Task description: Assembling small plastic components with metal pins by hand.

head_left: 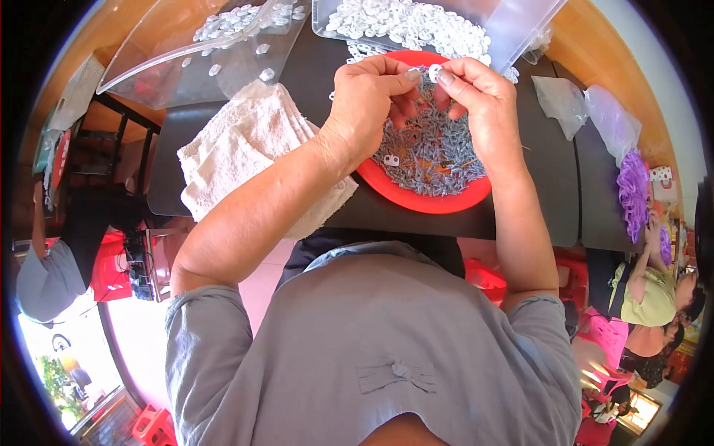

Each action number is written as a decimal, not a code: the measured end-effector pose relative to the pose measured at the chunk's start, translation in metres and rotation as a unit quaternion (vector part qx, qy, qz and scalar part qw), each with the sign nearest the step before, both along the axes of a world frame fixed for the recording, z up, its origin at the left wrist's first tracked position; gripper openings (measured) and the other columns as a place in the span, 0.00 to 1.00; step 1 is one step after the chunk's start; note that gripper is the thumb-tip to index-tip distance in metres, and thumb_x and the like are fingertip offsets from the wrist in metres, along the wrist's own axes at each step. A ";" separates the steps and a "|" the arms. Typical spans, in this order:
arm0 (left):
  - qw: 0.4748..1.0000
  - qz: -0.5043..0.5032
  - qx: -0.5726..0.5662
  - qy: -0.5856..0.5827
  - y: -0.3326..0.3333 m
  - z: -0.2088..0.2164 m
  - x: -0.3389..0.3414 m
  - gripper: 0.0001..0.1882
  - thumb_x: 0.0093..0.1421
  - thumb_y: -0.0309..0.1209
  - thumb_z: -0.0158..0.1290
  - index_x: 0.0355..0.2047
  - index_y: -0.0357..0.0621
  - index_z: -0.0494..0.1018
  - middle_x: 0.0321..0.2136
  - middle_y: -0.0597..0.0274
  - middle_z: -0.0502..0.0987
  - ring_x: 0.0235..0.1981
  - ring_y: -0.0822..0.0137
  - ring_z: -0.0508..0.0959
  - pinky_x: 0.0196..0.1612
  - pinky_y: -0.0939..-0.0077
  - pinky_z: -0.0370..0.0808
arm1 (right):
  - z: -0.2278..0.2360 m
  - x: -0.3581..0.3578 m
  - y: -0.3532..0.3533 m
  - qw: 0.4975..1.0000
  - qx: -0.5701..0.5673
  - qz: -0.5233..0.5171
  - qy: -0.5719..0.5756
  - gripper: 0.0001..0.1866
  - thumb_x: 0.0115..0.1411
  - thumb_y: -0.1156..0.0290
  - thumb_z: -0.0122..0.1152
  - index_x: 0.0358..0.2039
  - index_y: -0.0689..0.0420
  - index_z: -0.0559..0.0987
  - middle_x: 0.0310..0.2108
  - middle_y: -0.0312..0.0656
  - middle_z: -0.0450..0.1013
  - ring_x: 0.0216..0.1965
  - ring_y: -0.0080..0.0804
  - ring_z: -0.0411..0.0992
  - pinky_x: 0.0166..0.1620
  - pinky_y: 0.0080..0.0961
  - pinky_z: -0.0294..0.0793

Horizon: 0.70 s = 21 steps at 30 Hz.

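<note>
Both my hands are raised over a red basin [416,202] filled with small grey plug-like pieces [435,160]. My right hand [480,93] pinches a small white plastic piece [434,73] with holes between thumb and forefinger. Close beside it, my left hand [364,100] has its thumb and forefinger pressed together; what they hold is too small to make out. Another white piece with two holes [391,160] lies on the grey pieces at the basin's left. The hands hide the basin's far part.
A folded whitish towel [249,152] lies left of the basin. Behind stand a clear bin [513,33] heaped with white pieces and a clear container [160,70] holding more. Plastic bags [561,104] and a purple bundle [632,195] are at right. Other people [647,297] sit further right.
</note>
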<state>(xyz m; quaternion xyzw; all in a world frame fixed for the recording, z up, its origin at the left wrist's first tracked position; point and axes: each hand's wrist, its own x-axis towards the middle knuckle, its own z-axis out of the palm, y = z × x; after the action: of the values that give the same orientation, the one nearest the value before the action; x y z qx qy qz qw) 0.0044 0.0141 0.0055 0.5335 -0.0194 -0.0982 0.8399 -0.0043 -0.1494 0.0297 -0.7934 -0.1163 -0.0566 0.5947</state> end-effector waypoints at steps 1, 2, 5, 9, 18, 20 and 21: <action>1.000 0.004 0.008 -0.004 -0.001 0.000 -0.001 0.05 0.58 0.26 0.56 0.29 0.35 0.73 0.19 0.61 0.75 0.17 0.72 0.73 0.18 0.80 0.67 | 0.001 -0.001 0.000 1.000 0.002 -0.004 0.012 0.08 0.61 0.68 0.56 0.32 0.59 0.79 0.24 0.32 0.72 0.26 0.17 0.69 0.29 0.15 0.63; 1.000 0.004 0.009 -0.005 -0.001 0.000 -0.001 0.05 0.58 0.26 0.56 0.29 0.35 0.73 0.19 0.61 0.75 0.17 0.72 0.73 0.18 0.80 0.67 | 0.002 -0.001 0.001 1.000 0.003 -0.008 0.023 0.08 0.61 0.68 0.56 0.32 0.59 0.79 0.23 0.32 0.72 0.26 0.18 0.69 0.29 0.16 0.63; 1.000 0.014 0.016 -0.012 -0.002 0.000 -0.002 0.05 0.58 0.25 0.56 0.29 0.35 0.73 0.20 0.62 0.74 0.17 0.73 0.72 0.18 0.80 0.66 | 0.002 0.000 0.000 1.000 0.003 -0.001 0.023 0.08 0.61 0.68 0.56 0.32 0.59 0.79 0.23 0.32 0.73 0.26 0.18 0.69 0.29 0.16 0.63; 0.999 0.015 0.025 -0.024 -0.002 0.000 -0.003 0.06 0.59 0.26 0.56 0.29 0.36 0.73 0.19 0.63 0.74 0.17 0.74 0.72 0.18 0.82 0.66 | 0.003 -0.001 0.000 1.000 -0.001 -0.008 0.026 0.09 0.61 0.67 0.56 0.32 0.59 0.79 0.23 0.32 0.73 0.26 0.18 0.69 0.29 0.16 0.63; 0.995 0.027 0.090 -0.035 -0.002 0.003 -0.006 0.06 0.60 0.27 0.55 0.31 0.35 0.73 0.21 0.64 0.74 0.18 0.75 0.72 0.19 0.83 0.67 | 0.003 0.000 0.001 1.000 -0.006 -0.008 0.014 0.08 0.61 0.68 0.57 0.32 0.59 0.79 0.24 0.32 0.73 0.26 0.17 0.68 0.29 0.15 0.62; 0.995 0.029 0.087 -0.036 -0.002 0.002 -0.007 0.06 0.60 0.27 0.55 0.30 0.36 0.73 0.20 0.65 0.74 0.17 0.77 0.71 0.17 0.84 0.66 | 0.003 -0.003 0.001 1.000 -0.017 -0.012 0.013 0.08 0.61 0.69 0.57 0.32 0.59 0.79 0.23 0.31 0.72 0.26 0.16 0.68 0.28 0.15 0.62; 0.995 0.026 0.086 -0.044 -0.002 0.001 -0.006 0.06 0.60 0.27 0.55 0.30 0.36 0.73 0.20 0.65 0.74 0.17 0.77 0.71 0.17 0.84 0.66 | 0.003 -0.003 0.000 1.000 -0.018 -0.012 0.015 0.08 0.61 0.69 0.57 0.32 0.59 0.79 0.23 0.31 0.72 0.26 0.16 0.68 0.28 0.15 0.62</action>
<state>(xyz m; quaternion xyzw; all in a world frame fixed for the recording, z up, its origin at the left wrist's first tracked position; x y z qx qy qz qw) -0.0019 0.0123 0.0069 0.6076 -0.0340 -0.0535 0.7917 -0.0072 -0.1491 0.0326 -0.8059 -0.0986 -0.0500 0.5816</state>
